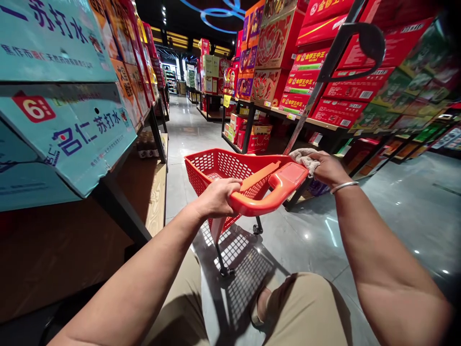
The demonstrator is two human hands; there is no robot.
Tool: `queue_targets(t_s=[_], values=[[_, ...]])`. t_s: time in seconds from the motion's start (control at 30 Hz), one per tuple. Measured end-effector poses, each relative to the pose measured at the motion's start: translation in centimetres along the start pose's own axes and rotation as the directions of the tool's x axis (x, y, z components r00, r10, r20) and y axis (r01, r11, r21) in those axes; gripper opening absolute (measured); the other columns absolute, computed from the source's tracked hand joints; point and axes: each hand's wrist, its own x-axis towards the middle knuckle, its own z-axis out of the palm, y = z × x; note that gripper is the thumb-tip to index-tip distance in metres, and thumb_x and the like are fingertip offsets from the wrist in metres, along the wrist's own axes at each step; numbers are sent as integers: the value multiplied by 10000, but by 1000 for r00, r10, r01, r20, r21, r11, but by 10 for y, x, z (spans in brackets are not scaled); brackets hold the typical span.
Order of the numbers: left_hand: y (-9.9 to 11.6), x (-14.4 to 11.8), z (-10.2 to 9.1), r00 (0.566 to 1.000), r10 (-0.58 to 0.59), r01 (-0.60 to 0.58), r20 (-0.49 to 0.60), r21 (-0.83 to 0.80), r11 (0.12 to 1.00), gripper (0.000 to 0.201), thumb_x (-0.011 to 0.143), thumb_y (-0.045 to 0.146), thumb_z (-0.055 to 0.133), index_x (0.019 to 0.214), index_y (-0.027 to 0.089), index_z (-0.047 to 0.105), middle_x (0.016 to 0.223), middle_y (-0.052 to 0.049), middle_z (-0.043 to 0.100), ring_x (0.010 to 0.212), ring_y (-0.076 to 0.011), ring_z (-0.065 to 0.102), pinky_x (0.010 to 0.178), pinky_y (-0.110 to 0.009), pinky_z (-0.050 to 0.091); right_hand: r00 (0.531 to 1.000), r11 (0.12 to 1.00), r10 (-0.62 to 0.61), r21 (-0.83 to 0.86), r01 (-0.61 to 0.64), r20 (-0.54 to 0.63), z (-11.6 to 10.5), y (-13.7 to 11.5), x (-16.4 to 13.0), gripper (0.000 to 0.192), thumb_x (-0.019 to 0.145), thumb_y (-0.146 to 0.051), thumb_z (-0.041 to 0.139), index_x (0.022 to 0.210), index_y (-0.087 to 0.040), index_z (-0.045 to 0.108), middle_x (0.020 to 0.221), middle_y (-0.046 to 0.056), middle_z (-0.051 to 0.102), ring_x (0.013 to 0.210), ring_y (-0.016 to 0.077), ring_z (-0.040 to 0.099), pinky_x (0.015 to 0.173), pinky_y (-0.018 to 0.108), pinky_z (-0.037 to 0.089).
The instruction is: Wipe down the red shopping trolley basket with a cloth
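In front of my knees stands a red plastic shopping cart [201, 178] with a perforated basket and black caster legs. My left hand [220, 198] is closed around the left end of its red handle [259, 204]. With my right hand [326, 167] I grip a crumpled greyish cloth [305, 158], which touches the handle's far right corner. A metal bracelet [345, 186] circles my right wrist. Inside the basket, the visible part of the floor shows only red plastic.
Light blue cartons [65, 139] are stacked on a shelf close at my left. Red boxes [306, 72] fill the shelf on the right, where a metal post with a black bracket [324, 72] rises. A grey tiled aisle [183, 115] runs ahead between the shelves.
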Motion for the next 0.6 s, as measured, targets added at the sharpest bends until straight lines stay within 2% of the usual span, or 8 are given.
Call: queue_targets(t_s=[0.13, 0.2, 0.27, 0.33, 0.4, 0.5, 0.53, 0.6], values=[[-7, -5, -7, 999, 32, -32, 2, -18, 999, 270, 641, 279, 774, 871, 211, 650, 1250, -107, 711, 1125, -287, 688, 973, -416, 552, 997, 990, -67, -121, 72, 44, -7, -40, -32, 301, 772, -209, 633, 1027, -228, 793, 1092, 109, 725, 991, 301, 672, 949, 459, 525], [-10, -6, -11, 1000, 26, -26, 14, -36, 999, 290, 634, 274, 789, 883, 213, 653, 1242, -107, 714, 1146, -291, 680, 997, -426, 543, 982, 982, -182, -50, 185, 52, -6, -69, -51, 319, 792, -196, 637, 1070, -255, 783, 1154, 96, 723, 1043, 306, 665, 976, 474, 520], [-10, -7, -13, 1000, 12, -11, 24, -56, 998, 301, 625, 277, 804, 881, 216, 658, 1223, -106, 720, 1142, -296, 681, 1002, -439, 541, 942, 946, -320, 97, 311, 105, -2, -94, -64, 270, 842, -243, 653, 1078, -274, 781, 1244, 75, 710, 1142, 300, 643, 1039, 478, 500], [-10, -7, -14, 1000, 11, -10, 18, -74, 997, 306, 624, 280, 810, 884, 218, 662, 1206, -106, 725, 1129, -298, 686, 996, -448, 544, 897, 908, -398, 219, 356, 191, 1, -107, -65, 216, 851, -314, 695, 1039, -273, 793, 1285, 65, 701, 1217, 294, 618, 1089, 468, 482], [-8, -7, -14, 1000, 21, -20, 5, -83, 996, 317, 628, 283, 807, 905, 218, 666, 1199, -108, 727, 1125, -299, 687, 993, -453, 545, 900, 922, -357, 252, 295, 251, 2, -103, -53, 222, 809, -370, 749, 984, -246, 807, 1243, 81, 719, 1182, 294, 640, 1067, 447, 508], [-7, -7, -10, 999, 45, -45, -4, -71, 996, 340, 639, 285, 793, 944, 213, 662, 1219, -119, 720, 1131, -299, 684, 999, -458, 539, 943, 979, -132, 187, 76, 306, -1, -78, -15, 289, 750, -345, 776, 991, -188, 812, 1157, 116, 746, 992, 268, 701, 894, 375, 582], [-8, -7, -9, 999, 53, -53, -8, -64, 997, 341, 643, 284, 787, 950, 210, 658, 1229, -123, 716, 1136, -299, 682, 999, -459, 537, 939, 990, -45, 144, -5, 341, -1, -70, -1, 281, 747, -302, 761, 990, -170, 813, 1128, 122, 755, 931, 250, 709, 835, 343, 586], [-8, -8, -6, 998, 65, -66, -18, -56, 996, 322, 656, 278, 770, 944, 205, 647, 1249, -129, 707, 1143, -298, 678, 994, -451, 535, 901, 990, 100, 46, -131, 423, 3, -60, 25, 279, 743, -204, 718, 998, -146, 814, 1034, 119, 777, 799, 210, 704, 733, 297, 567]])
